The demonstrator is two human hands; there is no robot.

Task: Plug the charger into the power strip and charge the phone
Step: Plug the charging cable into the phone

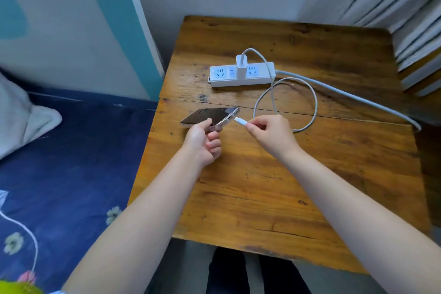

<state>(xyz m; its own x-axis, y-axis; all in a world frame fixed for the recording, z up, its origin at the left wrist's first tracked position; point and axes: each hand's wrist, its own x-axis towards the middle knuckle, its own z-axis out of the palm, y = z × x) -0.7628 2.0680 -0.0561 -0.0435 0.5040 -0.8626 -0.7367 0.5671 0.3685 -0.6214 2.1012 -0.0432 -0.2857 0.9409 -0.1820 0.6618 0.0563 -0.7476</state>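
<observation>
Charger [241, 67] sits plugged into power strip [242, 74] at rear of counter [274, 186]; that step reads as done. Left hand [202, 142], fingers clamped on phone [210, 116], holds it tilted above the counter w/ port end facing right. Right hand [270, 135], fingers pinched on cable connector [241, 122], aims the tip left. Tip is just beside the port, not touching. Connector axis approx. in line w/ phone's long axis. Next move likely a short push leftward; small angle error could miss the port.
</observation>
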